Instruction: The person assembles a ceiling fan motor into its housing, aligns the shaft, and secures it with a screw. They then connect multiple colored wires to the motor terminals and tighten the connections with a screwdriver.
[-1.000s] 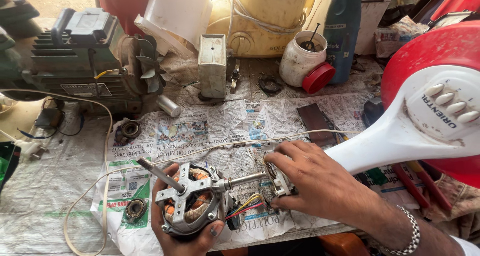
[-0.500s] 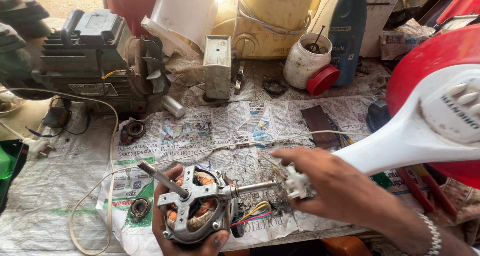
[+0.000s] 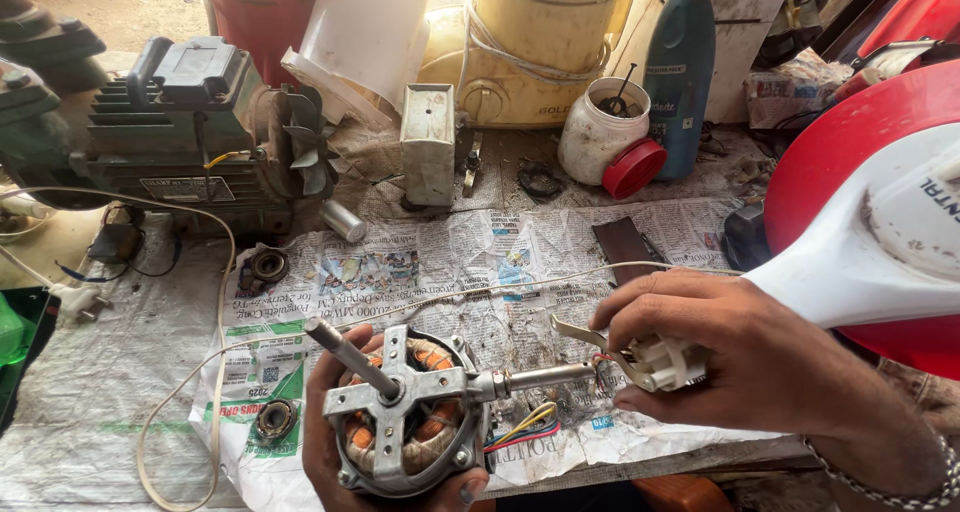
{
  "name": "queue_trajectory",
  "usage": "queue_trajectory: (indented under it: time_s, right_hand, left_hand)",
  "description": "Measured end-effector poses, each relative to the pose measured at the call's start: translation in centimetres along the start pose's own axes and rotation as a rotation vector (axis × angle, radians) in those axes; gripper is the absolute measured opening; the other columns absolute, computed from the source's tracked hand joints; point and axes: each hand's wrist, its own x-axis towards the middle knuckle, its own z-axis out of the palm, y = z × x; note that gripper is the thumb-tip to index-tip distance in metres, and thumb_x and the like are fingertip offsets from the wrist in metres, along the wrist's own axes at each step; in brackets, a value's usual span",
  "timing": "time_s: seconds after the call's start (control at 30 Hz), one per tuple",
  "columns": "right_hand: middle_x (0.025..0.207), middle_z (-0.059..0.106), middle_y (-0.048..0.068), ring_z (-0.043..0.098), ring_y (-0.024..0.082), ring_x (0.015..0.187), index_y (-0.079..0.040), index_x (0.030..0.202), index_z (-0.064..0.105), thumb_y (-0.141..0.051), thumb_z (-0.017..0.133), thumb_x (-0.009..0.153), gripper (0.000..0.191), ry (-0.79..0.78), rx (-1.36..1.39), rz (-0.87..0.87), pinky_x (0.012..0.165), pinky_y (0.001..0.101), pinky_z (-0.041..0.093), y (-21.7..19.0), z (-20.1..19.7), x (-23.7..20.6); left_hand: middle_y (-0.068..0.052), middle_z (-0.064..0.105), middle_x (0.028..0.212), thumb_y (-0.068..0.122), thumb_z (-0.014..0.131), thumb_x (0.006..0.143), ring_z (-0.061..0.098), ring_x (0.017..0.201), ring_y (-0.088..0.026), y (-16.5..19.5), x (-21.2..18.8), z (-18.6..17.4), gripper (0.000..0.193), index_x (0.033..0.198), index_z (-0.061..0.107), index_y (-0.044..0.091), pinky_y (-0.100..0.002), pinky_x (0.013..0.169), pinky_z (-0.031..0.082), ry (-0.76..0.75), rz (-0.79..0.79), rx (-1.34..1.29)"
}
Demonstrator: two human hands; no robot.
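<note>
The left hand (image 3: 330,462) cups the fan motor (image 3: 405,417) from below at the table's near edge, fingers closed round its housing, shaft tilted up so the windings show. The right hand (image 3: 760,367) pinches a small white switch block (image 3: 665,362) just beside it, its wires running back to the motor. Open newspaper (image 3: 480,262) lies behind; the red-and-white fan base (image 3: 880,232) crowds the right.

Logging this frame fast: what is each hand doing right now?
Left hand: closed under the fan motor, holding it.
Right hand: closed on a small white switch part.
</note>
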Motion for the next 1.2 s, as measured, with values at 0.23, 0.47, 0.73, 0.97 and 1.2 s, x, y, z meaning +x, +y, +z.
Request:
queue_trajectory:
  time_s: [0.23,0.47,0.73,0.97,1.2]
  right_hand:
    - [0.093,0.074,-0.003,0.067,0.016,0.090,-0.014,0.123,0.069,-0.030,0.095,0.078,0.054,-0.179,0.108,0.000,0.074,0.0353,0.051,0.1,-2.1,0.0]
    - [0.096,0.072,-0.004,0.068,0.014,0.092,-0.013,0.141,0.056,-0.023,0.092,0.076,0.074,-0.156,0.127,-0.005,0.077,0.0347,0.052,0.0,-2.0,0.0]
    - [0.097,0.071,-0.002,0.070,0.013,0.089,-0.019,0.162,0.025,-0.018,0.091,0.066,0.117,-0.133,0.036,0.157,0.076,0.0360,0.056,0.3,-0.8,0.1]
    - [0.099,0.073,-0.002,0.067,0.015,0.089,-0.019,0.165,0.019,-0.021,0.094,0.066,0.124,-0.144,0.049,0.230,0.076,0.0358,0.057,0.6,-0.1,0.6]
    - [0.102,0.072,-0.001,0.069,0.016,0.090,-0.017,0.166,0.020,-0.022,0.094,0.068,0.123,-0.109,0.033,0.136,0.078,0.0367,0.056,1.0,0.0,0.6]
  left_hand:
    - [-0.018,0.069,0.118,0.030,0.097,0.048,0.076,0.110,-0.030,1.1,0.2,0.8,0.120,0.147,0.037,-0.002,-0.045,0.092,0.064,-0.014,-0.054,-0.008]
    - [-0.016,0.067,0.117,0.024,0.096,0.047,0.078,0.107,-0.027,2.0,-0.5,2.1,0.115,0.143,0.037,0.002,-0.042,0.089,0.064,0.010,0.044,0.188]
    - [-0.015,0.058,0.128,0.010,0.096,0.054,0.071,0.119,-0.028,2.2,-1.1,3.9,0.109,0.144,0.035,0.006,-0.042,0.090,0.063,-0.015,0.076,-0.014]
    - [-0.015,0.056,0.130,0.009,0.097,0.052,0.071,0.118,-0.028,2.0,-1.5,4.4,0.110,0.144,0.036,0.007,-0.042,0.089,0.064,0.008,0.050,0.000]
    - [-0.015,0.066,0.120,0.009,0.096,0.047,0.076,0.109,-0.027,1.9,-1.3,5.1,0.108,0.138,0.038,0.006,-0.041,0.087,0.066,0.083,0.023,0.045]
